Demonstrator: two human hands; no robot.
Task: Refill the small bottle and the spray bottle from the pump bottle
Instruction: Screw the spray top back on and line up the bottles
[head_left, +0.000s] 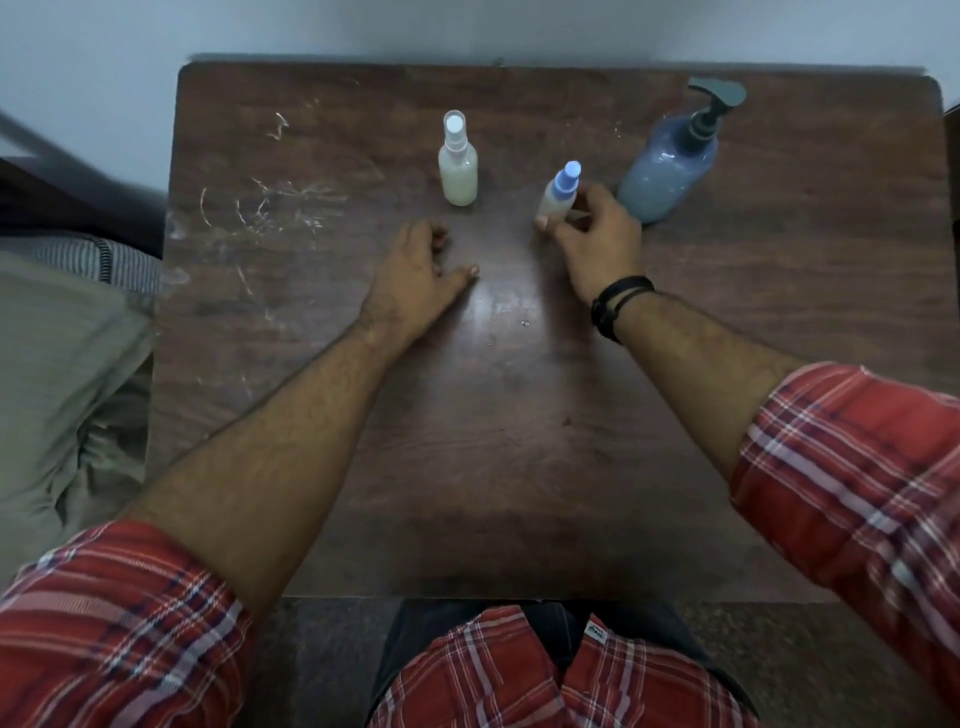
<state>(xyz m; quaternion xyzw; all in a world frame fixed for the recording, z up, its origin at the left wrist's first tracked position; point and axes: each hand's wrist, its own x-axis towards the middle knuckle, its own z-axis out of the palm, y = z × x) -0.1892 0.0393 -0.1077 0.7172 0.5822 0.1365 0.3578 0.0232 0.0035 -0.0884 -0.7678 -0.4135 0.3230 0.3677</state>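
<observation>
A person in a red plaid shirt with rolled sleeves leans over a dark wooden table (519, 441), both bare forearms reaching forward across it. The right hand (597, 244) is wrapped around the lower part of the small bottle (558, 195), thumb and fingers curled about its pale body so that only the upper part and the blue cap show above the fingers; the bottle stands upright on the table and leans slightly in the wide-angle view. A dark band (621, 306) circles the right wrist. The left hand (415, 270) rests on the tabletop, holding nothing, its fingers loosely curled under and the thumb stretched out toward the middle of the table. The two hands are apart, with a stretch of bare wood between them. The spray bottle (458, 161), clear with a white nozzle and a pale liquid inside, stands upright on the far side of the left hand, untouched and separate from the small bottle. The pump bottle (670, 166), blue with a dark grey pump head, stands near the far right corner of the table, just behind the right hand's knuckles; whether the hand brushes it cannot be told. Pale scratches (270, 208) mark the wood on the left part of the table. To the left of the table lie a greenish cloth (62, 374) and a striped fabric (104, 260). A pale wall (467, 26) runs behind the far edge.
</observation>
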